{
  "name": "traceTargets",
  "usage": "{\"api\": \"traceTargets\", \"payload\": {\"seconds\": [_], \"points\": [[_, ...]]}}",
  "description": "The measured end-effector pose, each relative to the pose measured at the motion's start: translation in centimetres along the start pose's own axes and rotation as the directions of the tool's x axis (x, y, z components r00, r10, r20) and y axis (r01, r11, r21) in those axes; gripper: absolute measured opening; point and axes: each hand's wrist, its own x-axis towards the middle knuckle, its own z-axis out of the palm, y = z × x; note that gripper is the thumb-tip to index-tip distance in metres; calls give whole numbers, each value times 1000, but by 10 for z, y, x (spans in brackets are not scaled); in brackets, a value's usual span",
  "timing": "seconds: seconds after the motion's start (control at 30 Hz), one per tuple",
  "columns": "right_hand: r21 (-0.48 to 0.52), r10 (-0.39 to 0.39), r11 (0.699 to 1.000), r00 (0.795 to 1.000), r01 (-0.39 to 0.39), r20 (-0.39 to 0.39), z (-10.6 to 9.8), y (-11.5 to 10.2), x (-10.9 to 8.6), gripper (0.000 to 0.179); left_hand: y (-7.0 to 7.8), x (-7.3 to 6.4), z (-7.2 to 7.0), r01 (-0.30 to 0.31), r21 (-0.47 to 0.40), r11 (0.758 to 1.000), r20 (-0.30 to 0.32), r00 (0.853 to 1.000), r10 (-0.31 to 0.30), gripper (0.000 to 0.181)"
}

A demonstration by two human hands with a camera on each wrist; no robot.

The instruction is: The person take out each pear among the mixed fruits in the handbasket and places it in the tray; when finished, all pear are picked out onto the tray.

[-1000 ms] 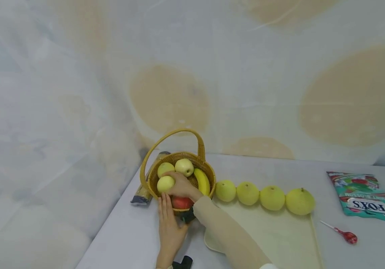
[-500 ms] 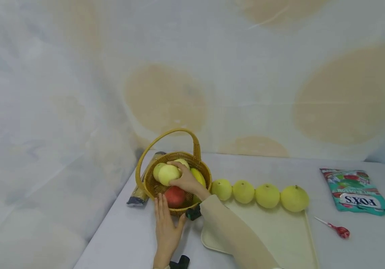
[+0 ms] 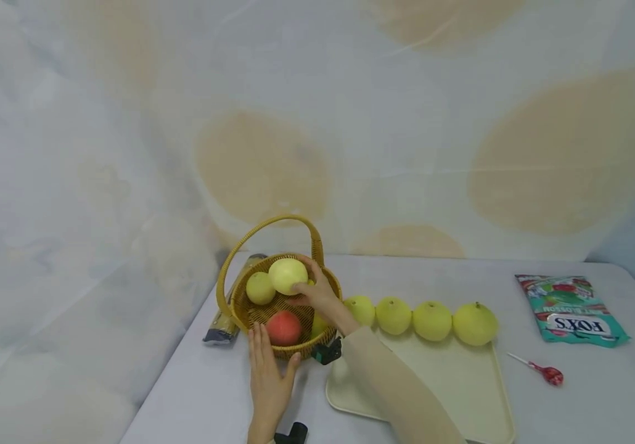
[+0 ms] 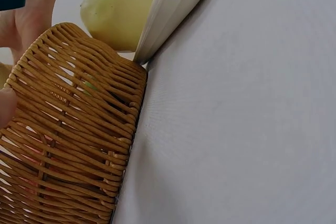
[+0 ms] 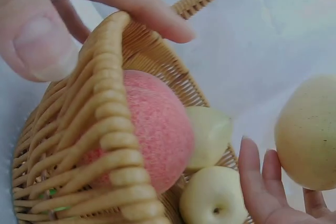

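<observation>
My right hand (image 3: pixel 320 299) holds a pale yellow round fruit (image 3: pixel 288 276) above the wicker basket (image 3: pixel 238 325), fingers spread round its side. In the right wrist view the fruit (image 5: pixel 310 129) shows fine speckles. My left hand (image 3: pixel 267 376) rests at the basket's front-left rim with straight fingers and the thumb spread out. A red peach (image 3: pixel 283 328) lies in the front of the basket, and another yellow-green fruit (image 3: pixel 261 288) at its back left. Under my right hand a banana (image 3: pixel 319 324) is partly hidden. An apple-like fruit (image 5: pixel 214 198) shows beside the peach.
Several yellow-green fruits (image 3: pixel 433 320) stand in a row along the back of the cream tray (image 3: pixel 450 394). A teal FOX'S candy bag (image 3: pixel 575 314) and a red lollipop (image 3: pixel 550 374) lie farther right. A gold packet (image 3: pixel 221 328) lies left of the basket, near the fabric wall (image 3: pixel 406 154).
My right hand has lifted the pale yellow fruit from the basket's left side and moved it right and toward the back. The peach is uncovered. My left hand stays at the rim.
</observation>
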Motion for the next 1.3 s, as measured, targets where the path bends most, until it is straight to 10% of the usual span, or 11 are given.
{"api": "traceTargets", "payload": {"seconds": [1.3], "points": [[73, -87, 993, 993, 92, -76, -62, -15, -84, 73, 1, 0, -2, 54, -22, 998, 51, 997, -52, 92]]}}
